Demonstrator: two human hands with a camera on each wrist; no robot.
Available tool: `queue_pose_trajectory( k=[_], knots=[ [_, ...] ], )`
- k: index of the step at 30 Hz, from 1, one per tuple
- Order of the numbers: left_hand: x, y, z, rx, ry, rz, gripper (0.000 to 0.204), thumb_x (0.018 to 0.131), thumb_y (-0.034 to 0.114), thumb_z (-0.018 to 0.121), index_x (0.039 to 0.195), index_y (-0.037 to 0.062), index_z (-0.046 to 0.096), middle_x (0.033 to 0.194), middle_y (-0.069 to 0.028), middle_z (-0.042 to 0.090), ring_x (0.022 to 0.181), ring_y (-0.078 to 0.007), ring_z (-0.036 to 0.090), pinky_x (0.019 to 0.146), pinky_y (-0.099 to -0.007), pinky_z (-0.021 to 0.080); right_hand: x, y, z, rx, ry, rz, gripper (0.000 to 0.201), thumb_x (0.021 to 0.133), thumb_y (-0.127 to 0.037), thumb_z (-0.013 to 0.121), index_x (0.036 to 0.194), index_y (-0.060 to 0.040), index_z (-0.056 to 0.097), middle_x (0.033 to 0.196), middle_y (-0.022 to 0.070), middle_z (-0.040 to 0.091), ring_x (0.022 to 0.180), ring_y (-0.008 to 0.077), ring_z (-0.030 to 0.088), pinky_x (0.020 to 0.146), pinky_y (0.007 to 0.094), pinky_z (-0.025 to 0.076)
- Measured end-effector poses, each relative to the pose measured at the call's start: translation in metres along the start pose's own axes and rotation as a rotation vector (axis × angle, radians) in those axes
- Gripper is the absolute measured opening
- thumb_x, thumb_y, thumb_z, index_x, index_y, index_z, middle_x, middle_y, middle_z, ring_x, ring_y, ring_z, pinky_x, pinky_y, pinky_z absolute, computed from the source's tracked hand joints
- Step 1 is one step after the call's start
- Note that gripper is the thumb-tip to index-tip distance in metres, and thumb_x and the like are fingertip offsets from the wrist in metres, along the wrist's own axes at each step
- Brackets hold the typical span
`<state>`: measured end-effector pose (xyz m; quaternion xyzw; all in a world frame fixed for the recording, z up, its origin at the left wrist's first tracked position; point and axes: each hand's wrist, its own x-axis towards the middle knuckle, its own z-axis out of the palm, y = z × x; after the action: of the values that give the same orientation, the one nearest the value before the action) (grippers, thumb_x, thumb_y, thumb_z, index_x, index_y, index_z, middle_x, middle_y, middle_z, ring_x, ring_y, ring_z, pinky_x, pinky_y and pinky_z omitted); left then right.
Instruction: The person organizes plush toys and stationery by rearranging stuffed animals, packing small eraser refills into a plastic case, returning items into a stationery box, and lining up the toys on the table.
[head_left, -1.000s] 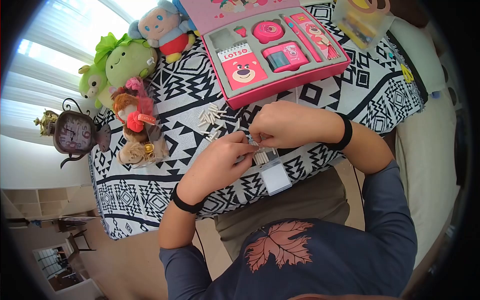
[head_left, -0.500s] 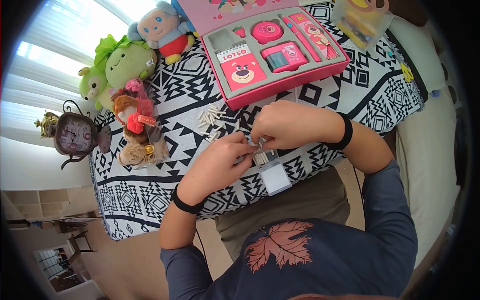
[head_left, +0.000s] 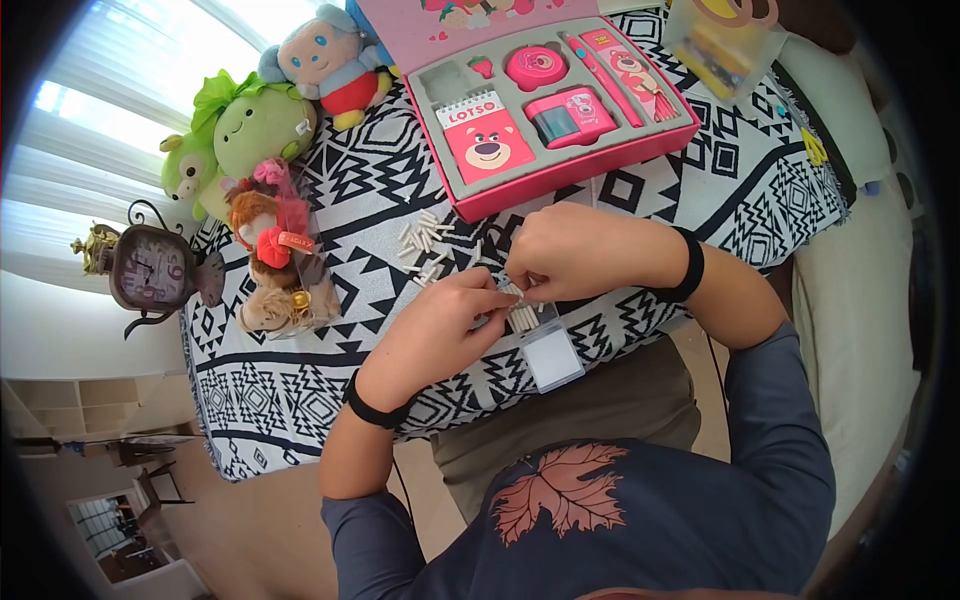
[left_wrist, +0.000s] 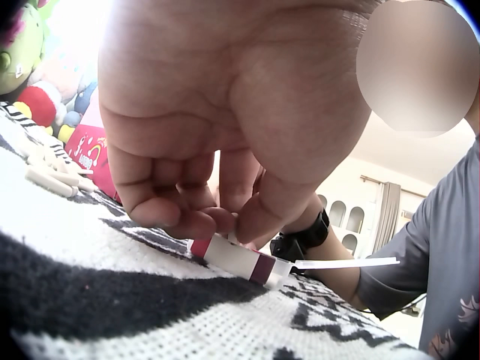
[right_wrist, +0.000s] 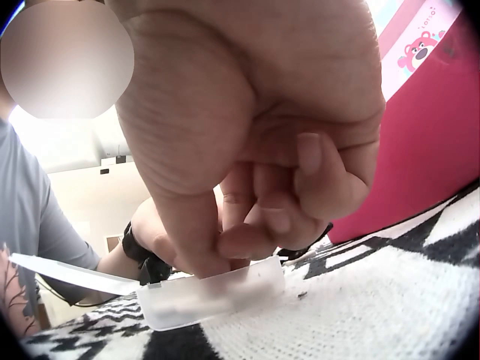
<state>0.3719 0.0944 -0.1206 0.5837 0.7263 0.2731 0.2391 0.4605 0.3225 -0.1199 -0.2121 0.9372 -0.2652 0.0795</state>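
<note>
A small translucent plastic box (right_wrist: 169,309) stands near the table's front edge, with its hinged lid (head_left: 553,358) swung toward the person. Several short white sticks (head_left: 523,317) lie side by side inside it. My left hand (head_left: 440,325) reaches over the box's left end, and its thumb and forefinger pinch the tip of a small white stick (left_wrist: 232,235). From the other side my right hand (head_left: 580,250) dips thumb and forefinger behind the box wall, the other fingers curled; I cannot tell what they hold. Loose white sticks (head_left: 424,236) are scattered beyond the left hand.
A pink gift box (head_left: 575,182) with a notepad and stationery lies beyond the hands. Plush toys (head_left: 250,125), a doll in clear wrapping (head_left: 270,245) and a clock (head_left: 150,265) line the left. At the far right are a clear container (head_left: 725,50) and yellow scissors (head_left: 813,147).
The right hand shifts very slightly at the box, its fingertips dipping a little lower. The left hand stays at the box's left end, and the loose sticks lie as before.
</note>
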Motion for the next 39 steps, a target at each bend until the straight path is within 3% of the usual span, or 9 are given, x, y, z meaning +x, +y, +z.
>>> queue_pose_trajectory(
  k=[10,12,31,39],
  knots=[
    [0.0004,0.001,-0.0003,0.011,-0.003,0.006,0.026,0.09,0.004,0.069,0.114,0.0007,0.08,0.093,-0.0145,0.066,0.084,-0.0327,0.068,0.077,-0.0408,0.055,-0.0015,0.0022,0.0011,-0.017,0.001,-0.061,0.013,0.082,-0.017,0.078,0.083,-0.0041,0.078,0.078,0.0134,0.073,0.077,0.0346,0.072,0.07,0.0449,0.058],
    [0.0006,0.0009,-0.0001,0.008,0.004,0.008,0.027,0.09,0.004,0.069,0.114,0.0006,0.079,0.093,-0.0145,0.066,0.084,-0.0327,0.068,0.077,-0.0408,0.055,-0.0031,0.0023,-0.0005,-0.002,0.108,-0.089,0.011,0.079,-0.014,0.076,0.085,-0.005,0.079,0.079,0.0132,0.073,0.077,0.0346,0.073,0.07,0.0458,0.058],
    [0.0015,0.0029,-0.0013,0.007,-0.018,-0.012,0.027,0.09,0.004,0.069,0.114,0.0004,0.08,0.092,-0.0143,0.066,0.082,-0.032,0.069,0.076,-0.0405,0.056,-0.0013,0.001,-0.0011,-0.029,0.044,-0.053,0.014,0.082,-0.016,0.077,0.086,-0.003,0.08,0.083,0.0151,0.075,0.08,0.0346,0.074,0.073,0.0448,0.059],
    [0.0008,0.0019,-0.0005,0.003,-0.007,-0.01,0.027,0.09,0.003,0.069,0.114,0.0006,0.08,0.092,-0.0144,0.067,0.082,-0.0326,0.069,0.076,-0.0408,0.056,-0.0014,0.0013,-0.0006,0.031,0.069,0.005,0.015,0.082,-0.018,0.08,0.087,-0.0049,0.075,0.085,0.0087,0.076,0.086,0.0305,0.074,0.076,0.0439,0.058]
  ],
)
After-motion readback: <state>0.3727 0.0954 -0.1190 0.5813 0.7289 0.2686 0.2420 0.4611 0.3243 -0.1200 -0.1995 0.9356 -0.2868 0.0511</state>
